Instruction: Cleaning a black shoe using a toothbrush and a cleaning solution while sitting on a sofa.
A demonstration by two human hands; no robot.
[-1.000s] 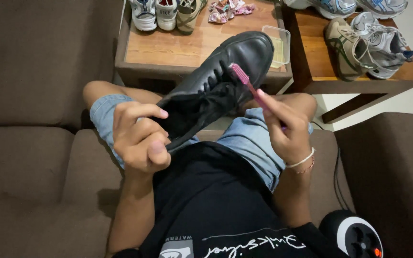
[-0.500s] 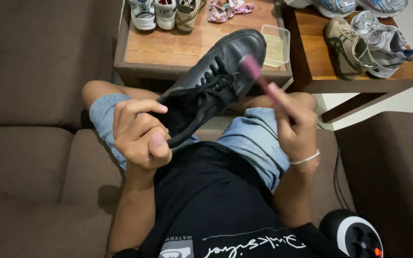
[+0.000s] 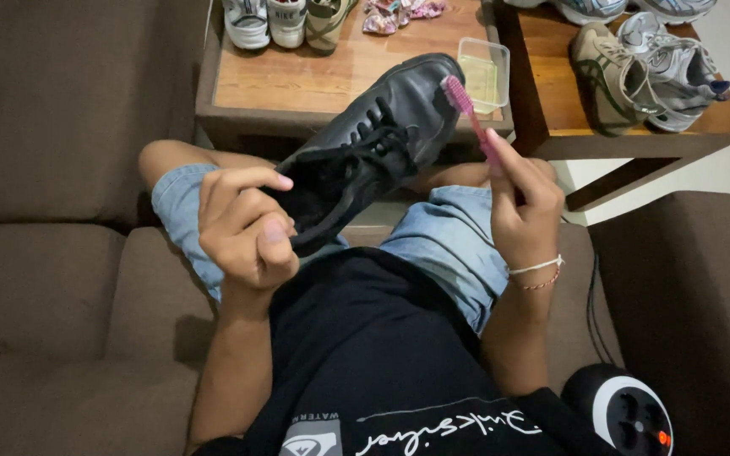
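Note:
My left hand [image 3: 242,228] grips the heel opening of a black leather lace-up shoe [image 3: 382,135], holding it up over my lap with the toe pointing away. My right hand [image 3: 521,211] holds a pink toothbrush [image 3: 466,110] by its handle. The bristle head rests against the right side of the shoe's toe. Denim shorts and a black shirt cover my legs and body below the shoe.
A clear plastic tub [image 3: 483,72] of yellowish liquid stands on the wooden table [image 3: 297,84] beyond the shoe. Sneakers [image 3: 285,21] and crumpled wrappers [image 3: 390,15] lie at its far edge. More sneakers [image 3: 635,63] sit on a second table at right. Brown sofa [image 3: 52,253] surrounds me; a round black-and-white device [image 3: 623,414] lies at lower right.
The toothbrush head has slid from the middle of the shoe toward the toe's right side, and my right hand has risen with it. My left hand keeps its grip.

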